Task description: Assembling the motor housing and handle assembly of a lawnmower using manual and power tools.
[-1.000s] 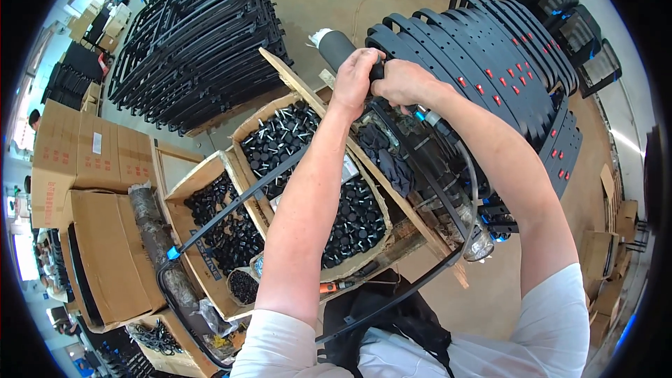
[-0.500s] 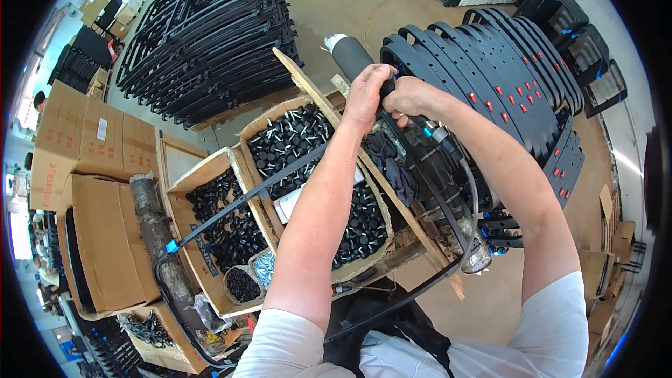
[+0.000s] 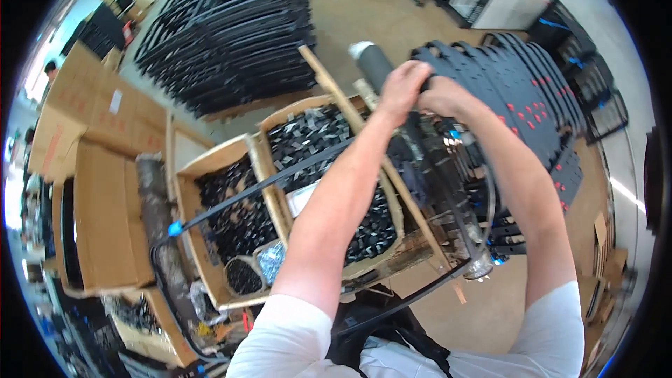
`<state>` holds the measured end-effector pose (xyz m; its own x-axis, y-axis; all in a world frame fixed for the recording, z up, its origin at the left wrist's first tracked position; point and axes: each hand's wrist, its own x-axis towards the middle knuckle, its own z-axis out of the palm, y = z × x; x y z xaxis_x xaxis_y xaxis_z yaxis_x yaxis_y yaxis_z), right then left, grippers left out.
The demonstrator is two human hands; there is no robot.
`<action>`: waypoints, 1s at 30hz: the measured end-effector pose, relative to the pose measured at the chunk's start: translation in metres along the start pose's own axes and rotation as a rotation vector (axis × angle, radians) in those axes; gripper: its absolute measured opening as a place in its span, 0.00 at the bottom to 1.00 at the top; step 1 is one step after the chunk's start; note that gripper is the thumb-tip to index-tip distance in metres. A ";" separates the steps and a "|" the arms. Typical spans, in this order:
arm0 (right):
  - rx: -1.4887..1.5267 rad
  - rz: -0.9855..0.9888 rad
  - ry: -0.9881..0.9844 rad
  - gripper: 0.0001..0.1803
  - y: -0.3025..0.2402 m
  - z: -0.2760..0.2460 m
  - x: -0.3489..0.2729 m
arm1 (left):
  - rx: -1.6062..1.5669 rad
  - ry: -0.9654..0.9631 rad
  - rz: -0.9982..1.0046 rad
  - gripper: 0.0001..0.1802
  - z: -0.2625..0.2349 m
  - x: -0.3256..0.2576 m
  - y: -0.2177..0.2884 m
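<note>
Concrete floor [image 3: 350, 10] behind the work, black metal frames [image 3: 231, 38] stacked far left, curved dark panels [image 3: 483, 80] with red bits far right. Watching by remote head view, I have both hands together at the far corner of a bent black frame [image 3: 280, 178]. Left hand [image 3: 404, 89] and right hand [image 3: 449, 98] both clamped on a dark part [image 3: 428, 85] there; fingers and blur hide its full shape from me. Grey roll [image 3: 374, 66], white-ended, just beyond the left hand. One frame bar runs near-left over cardboard boxes [image 3: 256, 154] of loose black parts, ending at a blue piece [image 3: 175, 228].
</note>
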<state>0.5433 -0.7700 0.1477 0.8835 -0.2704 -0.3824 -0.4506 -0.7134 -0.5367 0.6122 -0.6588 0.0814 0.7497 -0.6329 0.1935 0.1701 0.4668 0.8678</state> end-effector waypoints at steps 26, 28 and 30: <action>-0.401 -0.235 -0.215 0.21 -0.289 0.215 -0.083 | 0.006 0.297 0.007 0.16 -0.243 -0.252 0.168; -0.390 -0.203 -0.227 0.22 -0.289 0.220 -0.083 | 0.008 0.279 0.011 0.16 -0.244 -0.254 0.167; -0.381 -0.164 -0.235 0.23 -0.285 0.222 -0.082 | 0.019 0.272 0.004 0.16 -0.241 -0.256 0.166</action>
<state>0.5713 -0.4007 0.1648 0.8661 -0.0123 -0.4997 -0.1901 -0.9327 -0.3064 0.6027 -0.2700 0.0655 0.8951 -0.4404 0.0691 0.1568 0.4561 0.8760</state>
